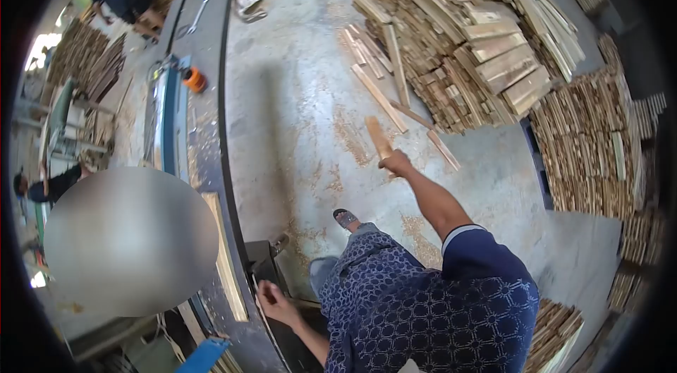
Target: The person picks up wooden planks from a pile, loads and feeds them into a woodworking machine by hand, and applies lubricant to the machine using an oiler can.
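Sawdust (349,137) flecks the floor (310,56) between a table (214,34) and stacked wood (458,34). The right hand (396,163) has its grip closed on a board (376,133), over the floor. The left hand (278,304) is beside the table's edge, fingers curled; whether its grip holds anything, I cannot tell. A strip (227,260) lies on the table.

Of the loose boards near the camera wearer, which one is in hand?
The board gripped near one end by the right hand. The strip on the bench and the pieces on the floor lie unheld.
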Action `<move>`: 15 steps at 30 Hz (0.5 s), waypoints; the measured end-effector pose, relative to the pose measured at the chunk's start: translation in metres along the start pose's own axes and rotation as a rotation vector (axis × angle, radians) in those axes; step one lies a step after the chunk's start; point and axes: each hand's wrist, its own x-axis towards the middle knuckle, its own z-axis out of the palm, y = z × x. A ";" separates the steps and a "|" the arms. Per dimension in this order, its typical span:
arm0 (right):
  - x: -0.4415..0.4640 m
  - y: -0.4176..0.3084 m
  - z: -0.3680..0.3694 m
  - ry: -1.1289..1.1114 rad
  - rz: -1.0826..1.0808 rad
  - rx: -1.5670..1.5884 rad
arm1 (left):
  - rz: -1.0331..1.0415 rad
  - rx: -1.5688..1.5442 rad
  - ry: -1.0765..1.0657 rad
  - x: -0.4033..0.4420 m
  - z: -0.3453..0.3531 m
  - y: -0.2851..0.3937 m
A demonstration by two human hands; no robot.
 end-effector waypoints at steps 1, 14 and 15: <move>0.007 0.006 0.011 -0.021 0.039 0.009 | -0.066 -0.026 -0.065 -0.011 0.011 -0.003; 0.119 -0.035 -0.072 0.208 -0.370 0.525 | -0.210 0.059 -0.937 0.124 0.261 0.012; 0.115 -0.014 -0.084 0.128 -0.358 0.669 | -0.171 0.042 -0.985 0.141 0.310 0.023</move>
